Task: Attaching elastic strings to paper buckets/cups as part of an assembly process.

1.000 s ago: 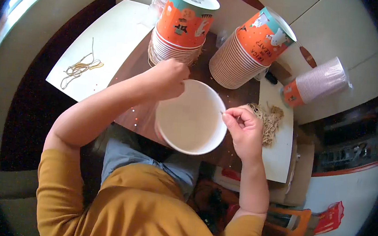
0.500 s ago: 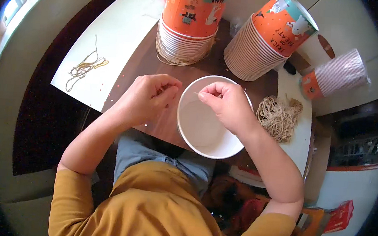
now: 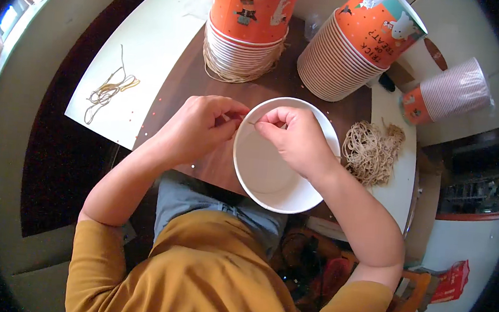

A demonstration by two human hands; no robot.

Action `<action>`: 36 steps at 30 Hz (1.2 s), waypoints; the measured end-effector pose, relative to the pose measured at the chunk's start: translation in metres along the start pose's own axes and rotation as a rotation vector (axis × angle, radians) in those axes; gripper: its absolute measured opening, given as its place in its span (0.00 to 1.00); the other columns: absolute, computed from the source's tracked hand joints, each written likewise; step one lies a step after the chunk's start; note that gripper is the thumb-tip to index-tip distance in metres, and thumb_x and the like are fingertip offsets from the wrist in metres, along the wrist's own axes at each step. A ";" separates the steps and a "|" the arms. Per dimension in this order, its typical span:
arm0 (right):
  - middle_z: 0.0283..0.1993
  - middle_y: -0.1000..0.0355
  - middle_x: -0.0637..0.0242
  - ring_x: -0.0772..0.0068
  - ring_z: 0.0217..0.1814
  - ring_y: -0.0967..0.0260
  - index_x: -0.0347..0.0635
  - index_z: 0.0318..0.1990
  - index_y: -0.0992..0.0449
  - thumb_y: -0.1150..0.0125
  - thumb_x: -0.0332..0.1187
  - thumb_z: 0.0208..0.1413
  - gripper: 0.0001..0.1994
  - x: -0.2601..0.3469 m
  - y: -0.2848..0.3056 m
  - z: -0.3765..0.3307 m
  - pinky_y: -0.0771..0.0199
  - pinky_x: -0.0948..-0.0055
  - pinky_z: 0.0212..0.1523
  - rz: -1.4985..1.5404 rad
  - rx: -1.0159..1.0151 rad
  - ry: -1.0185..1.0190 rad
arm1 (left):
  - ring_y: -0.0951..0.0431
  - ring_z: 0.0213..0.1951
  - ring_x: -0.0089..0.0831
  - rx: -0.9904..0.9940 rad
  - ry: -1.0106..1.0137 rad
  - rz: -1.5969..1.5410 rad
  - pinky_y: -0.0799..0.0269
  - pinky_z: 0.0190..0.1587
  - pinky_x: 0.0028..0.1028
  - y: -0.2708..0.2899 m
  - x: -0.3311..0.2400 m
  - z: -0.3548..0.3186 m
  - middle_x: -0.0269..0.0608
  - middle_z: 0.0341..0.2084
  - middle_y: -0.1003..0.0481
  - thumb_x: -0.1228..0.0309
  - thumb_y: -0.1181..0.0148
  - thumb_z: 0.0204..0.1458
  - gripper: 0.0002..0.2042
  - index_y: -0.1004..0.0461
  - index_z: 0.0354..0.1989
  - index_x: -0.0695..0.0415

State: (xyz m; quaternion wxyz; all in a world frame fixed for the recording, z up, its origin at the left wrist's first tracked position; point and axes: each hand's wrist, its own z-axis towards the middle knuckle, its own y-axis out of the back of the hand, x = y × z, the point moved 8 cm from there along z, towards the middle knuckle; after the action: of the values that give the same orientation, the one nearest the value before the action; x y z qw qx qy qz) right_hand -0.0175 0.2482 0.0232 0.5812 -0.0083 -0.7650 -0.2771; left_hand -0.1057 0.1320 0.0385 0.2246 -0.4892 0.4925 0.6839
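Note:
A white-lined paper bucket (image 3: 266,163) stands with its mouth toward me at the table's near edge. My right hand (image 3: 301,138) is over its mouth, thumb and forefinger pinched on a short end of beige twine (image 3: 251,123) near the left side of the rim. My left hand (image 3: 205,123) is closed just outside that same side, its fingertips at the rim. Whatever those left fingers pinch is hidden. To the right of the bucket lies a tangled pile of beige twine (image 3: 371,155).
Behind are two tall stacks of orange patterned paper buckets, the left stack (image 3: 252,15) with twine around its lower part, the right stack (image 3: 351,52) leaning. A plastic-wrapped stack (image 3: 450,94) lies at far right. Loose cords (image 3: 112,92) rest on the white tabletop at left.
My left hand has moved right, up to the bucket's rim. My right hand has shifted slightly left relative to the rim, still pinching the twine. The view has shifted a little.

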 end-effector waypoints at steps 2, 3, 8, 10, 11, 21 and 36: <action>0.25 0.24 0.64 0.78 0.27 0.28 0.35 0.28 0.22 0.40 0.30 0.50 0.07 0.000 -0.001 0.001 0.29 0.74 0.31 -0.003 0.001 -0.003 | 0.24 0.32 0.20 0.000 -0.012 0.009 0.26 0.36 0.24 0.000 -0.001 0.000 0.41 0.31 0.22 0.77 0.45 0.52 0.11 0.25 0.43 0.66; 0.25 0.24 0.63 0.78 0.27 0.28 0.35 0.28 0.22 0.40 0.30 0.50 0.07 0.000 -0.001 0.001 0.29 0.73 0.31 0.000 -0.001 -0.006 | 0.25 0.32 0.20 0.000 -0.025 0.016 0.27 0.35 0.24 -0.001 -0.002 0.000 0.40 0.31 0.22 0.77 0.45 0.52 0.11 0.25 0.43 0.66; 0.25 0.24 0.63 0.77 0.27 0.28 0.35 0.28 0.21 0.39 0.30 0.50 0.07 0.001 -0.003 0.004 0.28 0.73 0.32 -0.013 0.003 0.014 | 0.25 0.31 0.20 0.026 0.021 0.032 0.27 0.35 0.24 -0.001 -0.008 -0.001 0.40 0.30 0.22 0.77 0.44 0.52 0.11 0.25 0.43 0.65; 0.25 0.24 0.63 0.77 0.27 0.29 0.35 0.28 0.22 0.39 0.31 0.51 0.07 0.005 -0.002 0.002 0.28 0.73 0.32 -0.009 -0.015 0.004 | 0.25 0.31 0.20 0.023 0.023 0.054 0.27 0.35 0.24 -0.001 -0.006 0.000 0.41 0.30 0.22 0.77 0.44 0.51 0.11 0.25 0.43 0.65; 0.25 0.24 0.63 0.77 0.27 0.29 0.35 0.28 0.22 0.39 0.31 0.51 0.07 0.005 -0.001 0.001 0.28 0.73 0.32 -0.010 -0.013 0.005 | 0.25 0.32 0.20 0.014 -0.002 0.059 0.27 0.36 0.24 0.000 -0.005 0.000 0.42 0.30 0.22 0.78 0.44 0.51 0.11 0.25 0.43 0.65; 0.25 0.24 0.64 0.79 0.27 0.29 0.34 0.28 0.22 0.38 0.31 0.51 0.07 -0.002 -0.002 0.003 0.28 0.74 0.32 0.031 -0.024 0.017 | 0.23 0.34 0.24 0.011 -0.038 0.084 0.27 0.38 0.26 0.000 -0.006 0.000 0.46 0.32 0.22 0.78 0.44 0.50 0.11 0.24 0.43 0.65; 0.22 0.25 0.63 0.78 0.23 0.30 0.35 0.26 0.22 0.39 0.32 0.51 0.08 0.002 -0.005 0.003 0.29 0.72 0.28 -0.011 -0.043 0.024 | 0.21 0.34 0.30 0.015 -0.116 0.109 0.26 0.39 0.29 0.001 -0.012 0.000 0.48 0.32 0.22 0.78 0.43 0.49 0.11 0.24 0.41 0.64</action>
State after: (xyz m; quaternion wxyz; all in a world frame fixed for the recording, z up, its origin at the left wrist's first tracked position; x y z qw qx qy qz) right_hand -0.0220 0.2448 0.0229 0.5884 -0.0133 -0.7519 -0.2970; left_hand -0.1014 0.1341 0.0492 0.2186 -0.4194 0.5096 0.7188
